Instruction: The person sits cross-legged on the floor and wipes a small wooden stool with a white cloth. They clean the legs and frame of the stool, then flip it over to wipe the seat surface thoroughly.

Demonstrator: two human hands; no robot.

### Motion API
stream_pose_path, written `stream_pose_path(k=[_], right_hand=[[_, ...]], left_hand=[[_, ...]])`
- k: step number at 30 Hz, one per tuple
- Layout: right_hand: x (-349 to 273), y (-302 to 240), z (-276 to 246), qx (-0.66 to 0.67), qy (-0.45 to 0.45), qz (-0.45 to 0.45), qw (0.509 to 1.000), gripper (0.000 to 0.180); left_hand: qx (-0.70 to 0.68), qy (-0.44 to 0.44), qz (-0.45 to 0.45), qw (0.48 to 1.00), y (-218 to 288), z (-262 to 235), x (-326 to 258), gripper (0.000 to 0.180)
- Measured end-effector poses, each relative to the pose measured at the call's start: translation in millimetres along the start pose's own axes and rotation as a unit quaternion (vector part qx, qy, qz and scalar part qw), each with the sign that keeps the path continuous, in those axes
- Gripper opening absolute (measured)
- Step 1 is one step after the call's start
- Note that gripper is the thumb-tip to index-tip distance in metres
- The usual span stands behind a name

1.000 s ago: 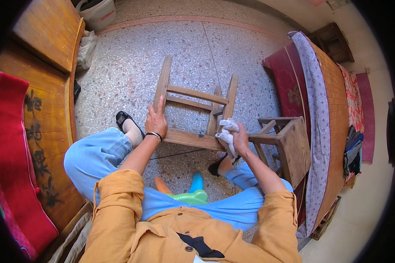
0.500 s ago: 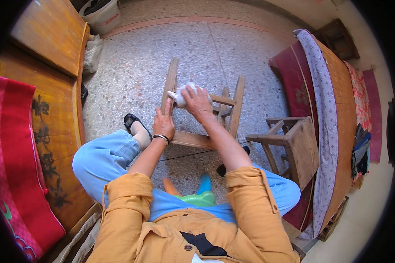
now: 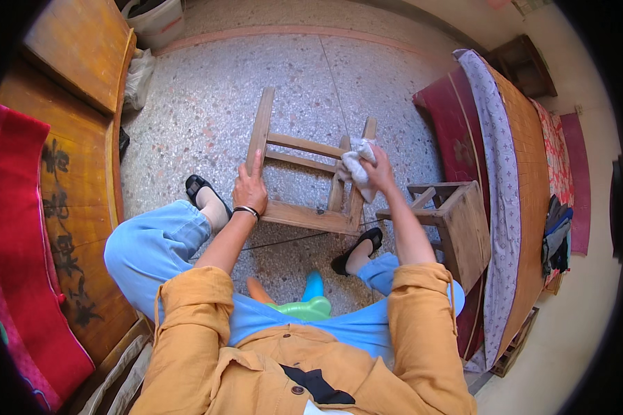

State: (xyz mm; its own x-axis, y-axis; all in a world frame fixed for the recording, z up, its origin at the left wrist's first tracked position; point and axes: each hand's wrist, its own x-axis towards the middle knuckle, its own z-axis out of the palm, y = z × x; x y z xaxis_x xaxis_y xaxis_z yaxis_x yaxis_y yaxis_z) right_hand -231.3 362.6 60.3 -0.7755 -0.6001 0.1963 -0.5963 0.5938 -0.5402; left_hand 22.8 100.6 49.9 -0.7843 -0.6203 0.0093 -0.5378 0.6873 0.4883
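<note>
A bare wooden stool (image 3: 301, 216) lies tipped over on the floor in front of me, its legs pointing away. My left hand (image 3: 250, 190) grips its left leg near the seat end, index finger stretched along the wood. A crumpled white cloth (image 3: 356, 160) is bunched in my right hand (image 3: 378, 171), pressed against the right-hand leg. The fingers of the right hand are partly hidden by the cloth.
A second wooden stool (image 3: 464, 232) stands tilted at the right, beside a bed (image 3: 509, 138) with a patterned sheet. Below my lap shows a small green plastic seat (image 3: 301, 309). A wooden cabinet (image 3: 83, 180) and white bucket (image 3: 156, 26) line the left.
My right hand has carried the cloth from the stool's left leg across to the right leg. My left hand still grips the left leg. The view has shifted slightly.
</note>
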Motion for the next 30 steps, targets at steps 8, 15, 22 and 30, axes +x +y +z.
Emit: stream_pose_path(k=[8,15,22,30], right_hand=[[-133,-73,-11,0.059,-0.071,0.081,0.992,0.043],[-103,-187,9,0.014,-0.056,-0.061,0.997,0.051],[-107,-194,60,-0.041,-0.147,-0.209,0.966,0.037],[-115,-89,-49,-0.144,-0.163,-0.168,0.961,0.028]], left_hand=[[0.011,-0.014,-0.035,0.999,-4,-5,-4,0.077],[0.02,-0.01,-0.024,0.999,-7,-3,-4,0.079],[0.008,-0.006,0.01,1.0,-14,-5,-2,0.083],[0.022,-0.007,-0.006,1.0,-11,-3,-3,0.08]])
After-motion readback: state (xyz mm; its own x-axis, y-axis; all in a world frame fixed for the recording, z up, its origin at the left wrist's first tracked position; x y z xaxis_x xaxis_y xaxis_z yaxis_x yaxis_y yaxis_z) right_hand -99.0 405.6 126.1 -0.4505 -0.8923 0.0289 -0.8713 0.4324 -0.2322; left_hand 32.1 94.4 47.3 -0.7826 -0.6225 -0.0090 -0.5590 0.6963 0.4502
